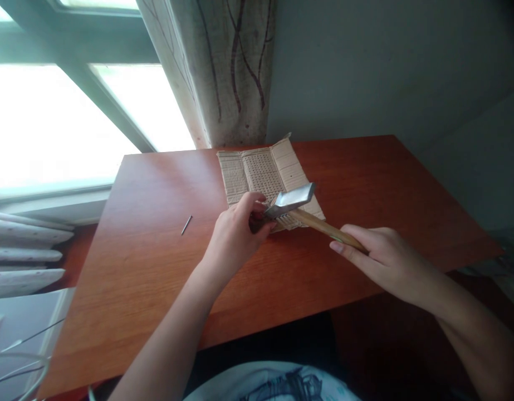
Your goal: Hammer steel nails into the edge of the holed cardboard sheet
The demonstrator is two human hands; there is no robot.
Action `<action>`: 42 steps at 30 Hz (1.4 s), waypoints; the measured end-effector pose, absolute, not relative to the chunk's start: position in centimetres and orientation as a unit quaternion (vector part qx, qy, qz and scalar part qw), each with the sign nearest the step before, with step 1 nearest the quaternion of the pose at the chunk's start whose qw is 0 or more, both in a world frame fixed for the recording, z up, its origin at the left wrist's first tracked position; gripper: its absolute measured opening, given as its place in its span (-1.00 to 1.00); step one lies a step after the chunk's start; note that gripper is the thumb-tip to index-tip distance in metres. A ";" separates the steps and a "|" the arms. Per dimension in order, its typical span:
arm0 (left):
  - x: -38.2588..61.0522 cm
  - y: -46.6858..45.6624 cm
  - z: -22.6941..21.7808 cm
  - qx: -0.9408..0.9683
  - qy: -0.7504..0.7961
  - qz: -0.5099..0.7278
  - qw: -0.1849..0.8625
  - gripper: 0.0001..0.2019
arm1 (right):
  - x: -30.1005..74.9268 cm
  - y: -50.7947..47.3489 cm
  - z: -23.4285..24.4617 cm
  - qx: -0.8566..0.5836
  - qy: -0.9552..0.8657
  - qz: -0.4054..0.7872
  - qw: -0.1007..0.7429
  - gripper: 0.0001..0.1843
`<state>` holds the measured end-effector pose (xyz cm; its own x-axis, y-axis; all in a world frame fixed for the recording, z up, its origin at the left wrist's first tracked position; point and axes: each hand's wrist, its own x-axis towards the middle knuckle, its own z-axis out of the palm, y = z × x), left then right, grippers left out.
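Note:
A hammer with a silver metal head (pixel 296 196) and a wooden handle (pixel 323 225) is in my right hand (pixel 377 250), whose fingers are wrapped round the handle's end. Its head is tilted over the near part of a creased cardboard sheet (pixel 263 174). My left hand (pixel 242 220) is at the cardboard's near left edge, fingers curled together in a pinch beside the narrow end of the hammer head. What those fingers hold, if anything, is hidden. Left of my left hand, a metal nail (pixel 186 225) lies on the table.
The reddish-brown wooden table (pixel 156 289) stands by a bright window (pixel 52 122) at the left. A patterned curtain (pixel 240 67) hangs behind the cardboard, next to a plain wall (pixel 365 67). Pale cables (pixel 23 356) are at the lower left, beyond the table's edge.

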<state>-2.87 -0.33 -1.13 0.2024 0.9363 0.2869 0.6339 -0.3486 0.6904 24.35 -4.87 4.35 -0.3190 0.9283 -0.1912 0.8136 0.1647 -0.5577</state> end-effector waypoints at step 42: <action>-2.8 -0.4 -1.1 0.757 0.502 0.357 0.217 -0.77 | 23.0 2.3 -2.5 -0.403 -0.503 0.345 0.682 -0.38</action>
